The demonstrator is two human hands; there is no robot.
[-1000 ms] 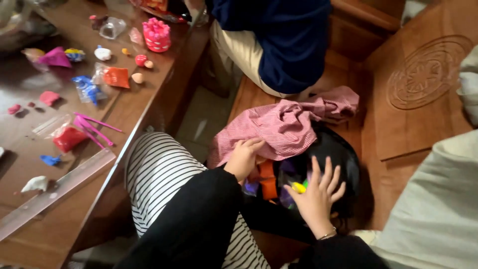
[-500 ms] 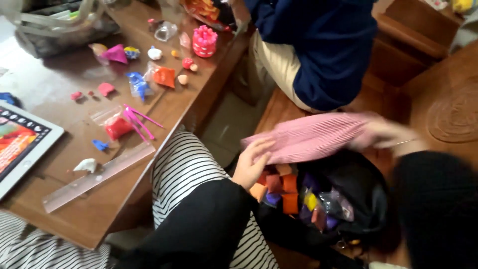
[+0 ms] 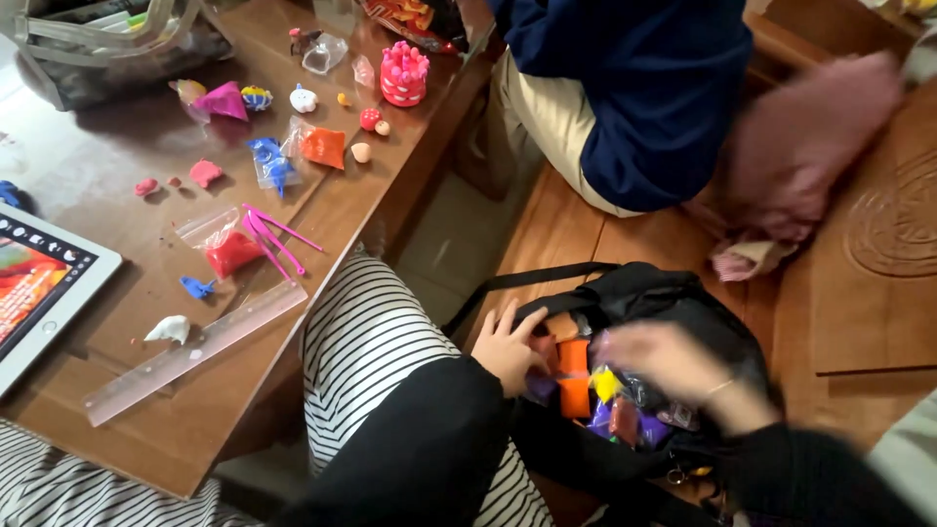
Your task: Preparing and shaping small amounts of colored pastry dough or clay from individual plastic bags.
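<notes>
Left hand (image 3: 508, 344) grips the black bag (image 3: 673, 293) rim — right hand (image 3: 664, 363) blurred, grasp unclear.

The pink cloth (image 3: 805, 146) is off the black bag (image 3: 664, 303), right hand (image 3: 673, 366) now inside.

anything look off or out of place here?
Nothing damaged or spilled. The black bag sits open on the wooden bench; the left hand holds its rim and the blurred right hand reaches over the coloured packets inside. Clay bits lie scattered on the table, and a pink cloth is motion-blurred.
</notes>
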